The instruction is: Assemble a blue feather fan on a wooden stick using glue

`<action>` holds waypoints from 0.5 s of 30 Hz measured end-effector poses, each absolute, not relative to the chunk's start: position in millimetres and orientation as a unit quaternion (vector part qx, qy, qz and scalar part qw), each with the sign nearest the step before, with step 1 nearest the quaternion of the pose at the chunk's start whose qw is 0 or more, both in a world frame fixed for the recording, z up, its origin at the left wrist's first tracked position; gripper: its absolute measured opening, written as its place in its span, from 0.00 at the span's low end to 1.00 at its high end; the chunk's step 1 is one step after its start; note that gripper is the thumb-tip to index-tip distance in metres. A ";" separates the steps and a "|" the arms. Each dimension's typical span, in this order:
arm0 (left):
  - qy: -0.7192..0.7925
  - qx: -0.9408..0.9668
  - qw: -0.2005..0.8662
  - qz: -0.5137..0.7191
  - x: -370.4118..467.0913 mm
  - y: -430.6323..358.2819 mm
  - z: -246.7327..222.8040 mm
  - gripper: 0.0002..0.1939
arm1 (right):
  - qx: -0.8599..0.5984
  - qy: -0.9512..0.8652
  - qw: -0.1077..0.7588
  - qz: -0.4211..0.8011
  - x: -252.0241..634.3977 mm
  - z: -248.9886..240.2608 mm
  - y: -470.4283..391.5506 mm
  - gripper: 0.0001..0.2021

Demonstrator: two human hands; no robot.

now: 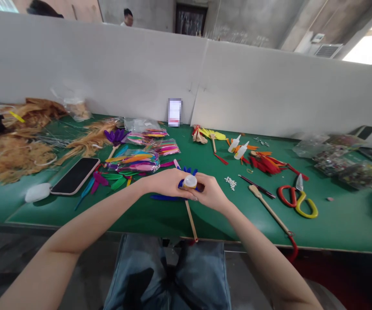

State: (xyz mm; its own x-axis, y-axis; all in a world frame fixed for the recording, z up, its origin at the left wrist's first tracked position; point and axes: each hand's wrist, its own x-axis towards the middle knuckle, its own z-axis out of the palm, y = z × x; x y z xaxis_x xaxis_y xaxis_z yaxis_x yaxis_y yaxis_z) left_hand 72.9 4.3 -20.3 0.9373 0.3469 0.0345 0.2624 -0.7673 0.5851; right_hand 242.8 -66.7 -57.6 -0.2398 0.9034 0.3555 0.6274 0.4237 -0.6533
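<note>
Near the table's front edge, my two hands meet over a wooden stick with blue feathers around its upper end. My left hand is closed at the blue-feathered end, its fingertips partly hidden. My right hand is closed around a small white round-ended container, seen from its end just above the feathers. What that container touches below is hidden by my fingers. More blue feathers lie flat beside my left hand.
Left of my hands are a phone, a white case, packed coloured feathers and brown fibre bundles. To the right lie white beads, tweezers, another wooden stick, scissors and glue bottles. A white partition stands behind.
</note>
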 end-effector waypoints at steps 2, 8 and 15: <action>0.168 0.937 0.297 0.069 72.6 4.1 -18.4 0.17 | -0.500 -0.760 0.366 0.196 242.8 -57.1 -67.0 0.12; 0.188 0.945 0.254 0.087 70.1 -1.6 -17.6 0.21 | -0.497 -0.748 0.391 0.204 243.2 -56.0 -66.6 0.11; 0.267 0.923 0.198 0.194 55.9 -1.3 -10.3 0.19 | -0.523 -0.709 0.412 0.233 244.4 -54.3 -71.2 0.16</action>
State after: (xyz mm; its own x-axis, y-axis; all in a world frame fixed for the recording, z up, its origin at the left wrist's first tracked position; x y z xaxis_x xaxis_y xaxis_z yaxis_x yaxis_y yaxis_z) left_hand 55.9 -1.3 -10.3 0.7825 0.5696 0.2515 0.4161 -0.7789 0.4692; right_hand 244.4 -71.2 -54.3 -0.1125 0.9336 0.3403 0.5503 0.3437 -0.7610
